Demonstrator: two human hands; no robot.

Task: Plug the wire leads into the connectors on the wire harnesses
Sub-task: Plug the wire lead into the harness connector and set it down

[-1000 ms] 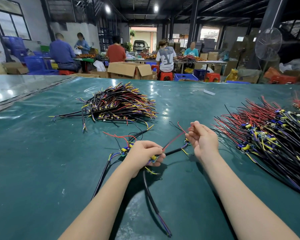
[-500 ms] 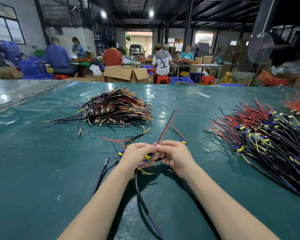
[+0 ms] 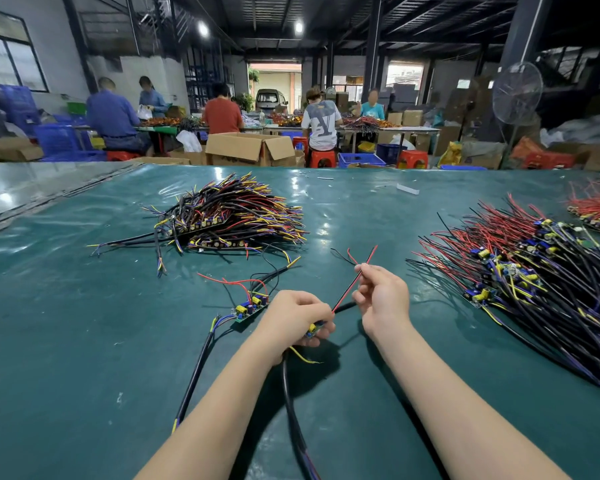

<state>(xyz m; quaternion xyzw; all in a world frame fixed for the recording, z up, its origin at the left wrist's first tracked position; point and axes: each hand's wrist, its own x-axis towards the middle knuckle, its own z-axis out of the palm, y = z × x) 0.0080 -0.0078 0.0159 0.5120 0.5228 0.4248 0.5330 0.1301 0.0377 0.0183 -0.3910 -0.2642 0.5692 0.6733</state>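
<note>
In the head view, a green table (image 3: 84, 341) carries the work, and both bare forearms reach in from the bottom edge. The left hand (image 3: 293, 320) grips a small driver board (image 3: 313, 331) with its fingers curled round it; a yellow capacitor shows at the fingertips, a short yellow wire sticks out beneath the palm, and a thick black cable (image 3: 291, 410) runs from under the hand towards the bottom edge. A red-and-black wire lead (image 3: 343, 295) rises from that board up and to the right, and the right hand (image 3: 383, 299) pinches it between thumb and forefinger, the fingers (image 3: 364, 273) closed narrowly on the lead, whose free end pokes out above them. Whether the lead's lower end sits in a connector cannot be told. Just left of the left hand lies a second board harness (image 3: 250, 308) with red leads and a black cable. Further back on the left sits a pile of harnesses (image 3: 229, 216); a larger pile (image 3: 534, 271) spreads on the right. Beyond the table stand a cardboard box (image 3: 253, 148) and a pedestal fan (image 3: 516, 93), with seated workers at other tables.
</note>
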